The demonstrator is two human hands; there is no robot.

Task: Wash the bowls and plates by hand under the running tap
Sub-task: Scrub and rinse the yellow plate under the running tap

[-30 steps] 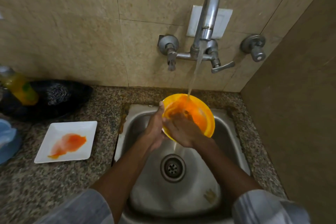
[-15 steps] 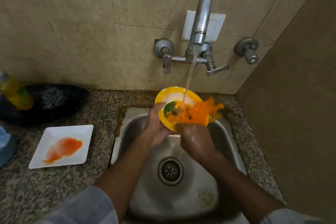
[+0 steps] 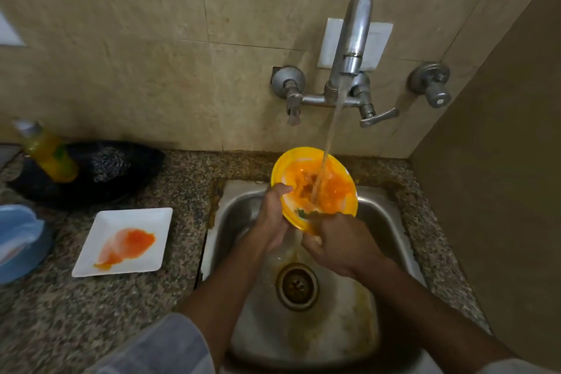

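Note:
A yellow bowl (image 3: 303,158) with orange sauce inside is held tilted over the steel sink (image 3: 236,200), directly under the stream from the tap (image 3: 353,39). My left hand (image 3: 271,218) grips the bowl's left rim, thumb on the inside edge. My right hand (image 3: 337,241) is at the bowl's near rim with its fingers curled around the edge. Water strikes the bowl's middle. A white square plate (image 3: 145,215) smeared with orange sauce lies on the counter to the left of the sink.
A black pan (image 3: 121,167) holding a yellow bottle (image 3: 50,155) sits at the back left. A blue dish (image 3: 18,240) pokes in at the left edge. The drain (image 3: 297,285) is below my hands. A wall stands close on the right.
The orange water that was splashing over the bowl's right rim has settled inside. My right hand has slid to the bowl's near rim. The bowl now faces up more.

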